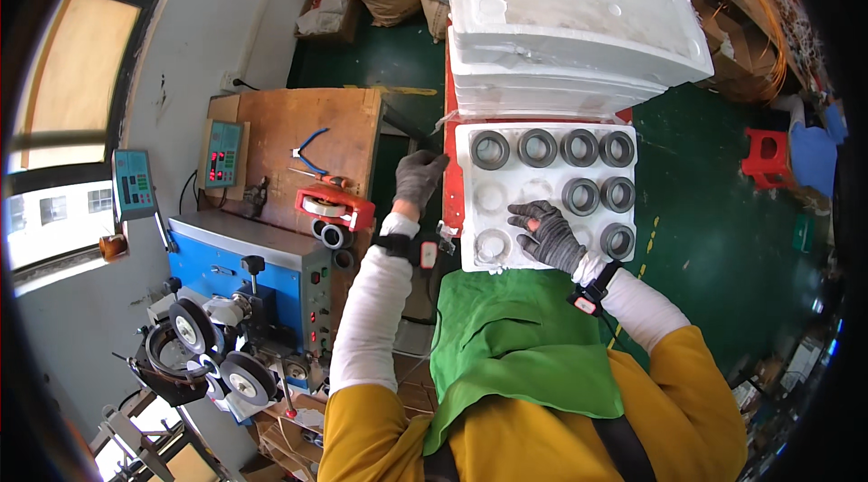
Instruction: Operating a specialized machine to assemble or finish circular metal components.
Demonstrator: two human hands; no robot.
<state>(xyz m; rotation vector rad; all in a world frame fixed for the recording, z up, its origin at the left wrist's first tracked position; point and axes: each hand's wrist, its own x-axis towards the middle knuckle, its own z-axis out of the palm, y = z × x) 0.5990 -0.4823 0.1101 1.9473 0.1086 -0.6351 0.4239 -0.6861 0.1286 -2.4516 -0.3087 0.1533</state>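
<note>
A white foam tray (470,202) with round recesses lies in front of me. Several dark grey rings (491,149) fill its far row, and more rings (617,241) sit along its right side. Other recesses, at the left and middle, hold no ring. My right hand (550,236), in a grey glove, is over the tray's near middle, its fingers apart and pointing left, with nothing seen in them. Just beyond the tray's left edge is my left hand (420,179), also gloved, its fingers curled together. Whatever those fingers hold, if anything, is hidden.
Stacked white foam boxes (570,39) stand behind the tray. To the left, a wooden table (307,125) carries blue-handled pliers (310,152), a red tool (334,207) and loose rings (335,236). A blue machine with rollers (240,274) stands nearer. A red stool (767,156) is at right.
</note>
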